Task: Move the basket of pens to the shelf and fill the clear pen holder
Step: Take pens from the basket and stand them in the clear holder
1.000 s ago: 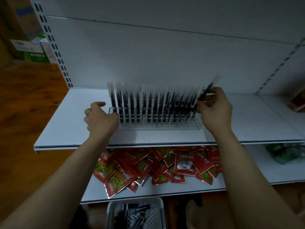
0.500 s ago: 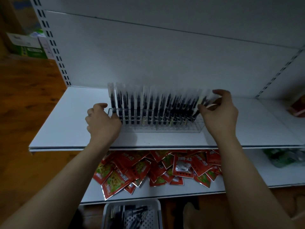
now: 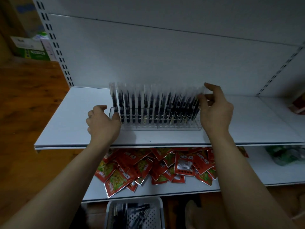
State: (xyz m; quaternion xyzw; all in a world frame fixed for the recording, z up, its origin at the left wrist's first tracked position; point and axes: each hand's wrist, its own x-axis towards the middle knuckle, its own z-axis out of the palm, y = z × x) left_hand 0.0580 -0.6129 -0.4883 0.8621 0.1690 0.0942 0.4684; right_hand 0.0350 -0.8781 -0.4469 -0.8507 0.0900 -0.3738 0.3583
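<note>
A long clear pen holder (image 3: 165,128) stands on the white upper shelf (image 3: 66,129), packed with a row of upright black pens (image 3: 151,108) in clear sleeves. My left hand (image 3: 103,123) rests against the holder's left end, fingers curled on its corner. At the right end, my right hand (image 3: 214,111) pinches the top of the rightmost pen (image 3: 197,103), which sits in the holder leaning slightly. A white perforated basket (image 3: 158,212) with several loose black pens sits on the floor at the bottom edge of the view.
The lower shelf (image 3: 264,172) holds a heap of red snack packets (image 3: 148,167), with green packets (image 3: 287,155) at the right. Wooden floor lies to the left, with cardboard boxes (image 3: 29,47) at the upper left. A red item (image 3: 299,104) sits at the shelf's far right.
My right hand has lowered the tilted pen into the right end of the holder and brought it nearly upright. My left hand has stayed at the left end.
</note>
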